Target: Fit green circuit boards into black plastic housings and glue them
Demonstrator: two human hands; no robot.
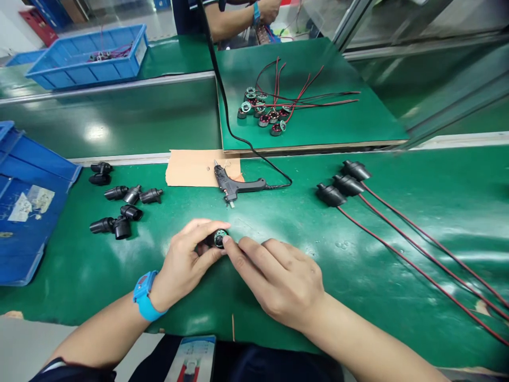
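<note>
My left hand (186, 262) is closed around a short black cylindrical housing (207, 239), its end turned toward my right hand. A small round green circuit board (219, 238) shows in that end. At the board's edge are the fingertips of my right hand (280, 276). Its fingers are bent and drawn together, and they hide whatever may be between them. Just beyond my hands lies a black glue gun (238, 185), partly on a tan cardboard sheet (189, 168). Several loose black housings (122, 227) lie to the left.
On the right lie three black housings (330, 195) with long red wires (413, 254). A raised green board (318, 132) holds several small round wired parts (262, 111). Blue bins (35, 212) stand left; a black cable (225, 95) hangs down. Across the bench is another person's arm (233, 22).
</note>
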